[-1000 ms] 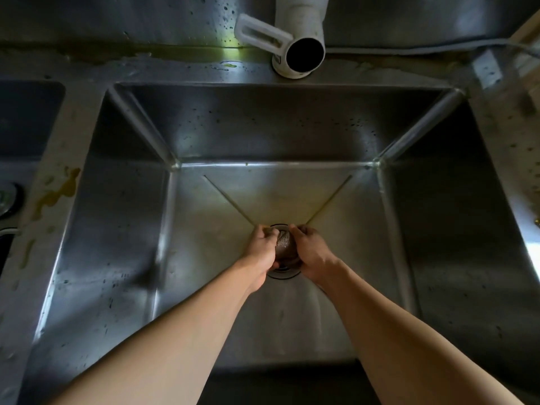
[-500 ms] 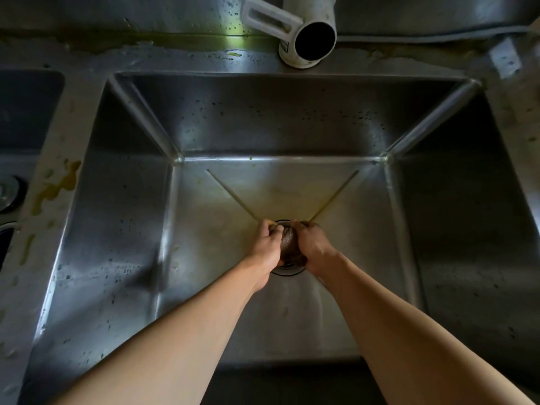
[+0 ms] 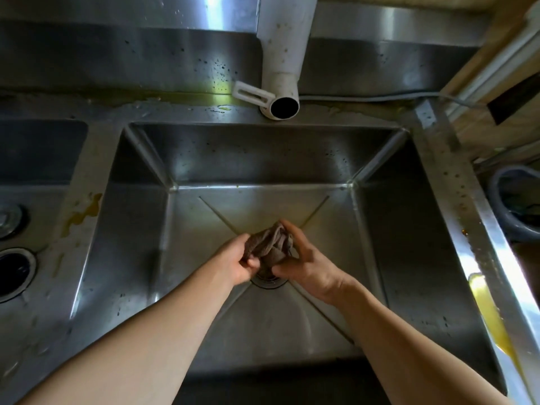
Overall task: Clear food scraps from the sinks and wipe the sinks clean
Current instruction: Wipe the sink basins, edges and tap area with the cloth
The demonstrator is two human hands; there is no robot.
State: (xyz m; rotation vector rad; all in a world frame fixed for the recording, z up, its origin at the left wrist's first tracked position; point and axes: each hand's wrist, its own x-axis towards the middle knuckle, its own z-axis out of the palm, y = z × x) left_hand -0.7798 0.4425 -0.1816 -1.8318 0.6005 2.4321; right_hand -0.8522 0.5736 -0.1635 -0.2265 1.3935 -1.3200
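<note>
While hands (image 3: pixel 271 263) grip, cloth (image 3: pixel 270 244) risen off drain (image 3: pixel 270 280)

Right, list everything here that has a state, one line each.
left hand: grips the cloth
right hand: grips the cloth
cloth: bunched, held over the drain
drain: mostly hidden beneath the hands
sink: no standing water, walls speckled
white spout: no water running
divider ledge: stained yellow

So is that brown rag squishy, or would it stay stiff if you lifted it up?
Probably squishy and floppy: the brown rag is bunched in soft folds between the left hand and right hand, so it would likely droop when lifted. It hangs over the drain in the sink and may be wet, so perhaps heavier.
</note>
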